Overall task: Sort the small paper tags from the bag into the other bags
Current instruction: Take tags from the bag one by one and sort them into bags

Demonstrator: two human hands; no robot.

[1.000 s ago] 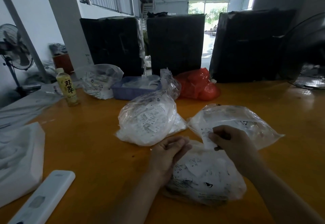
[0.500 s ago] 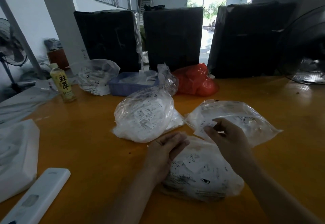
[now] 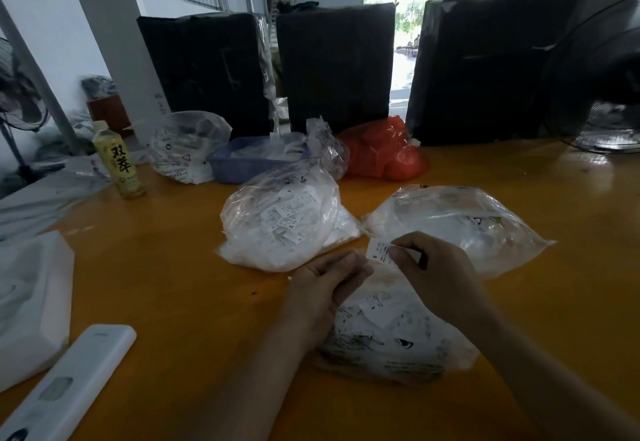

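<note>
Three clear plastic bags of small white paper tags lie on the orange table. The nearest bag (image 3: 391, 336) sits under my hands. A full, knotted-looking bag (image 3: 280, 222) lies behind it on the left, and a flatter bag (image 3: 460, 218) lies behind on the right. My right hand (image 3: 433, 274) pinches a small white tag (image 3: 379, 251) marked S above the near bag. My left hand (image 3: 325, 291) rests on the near bag's left edge with fingers curled on the plastic.
A yellow drink bottle (image 3: 119, 160) stands at the left. Behind are another clear bag (image 3: 187, 149), a blue tray (image 3: 249, 163) and a red bag (image 3: 384, 153). Black wrapped bundles (image 3: 332, 66) line the far edge. A white remote (image 3: 69, 385) and white foam (image 3: 31, 302) lie near left; a fan (image 3: 602, 94) stands right.
My right hand has drawn a tag up out of the near bag and now holds it in the open. My left hand has stayed on the bag.
</note>
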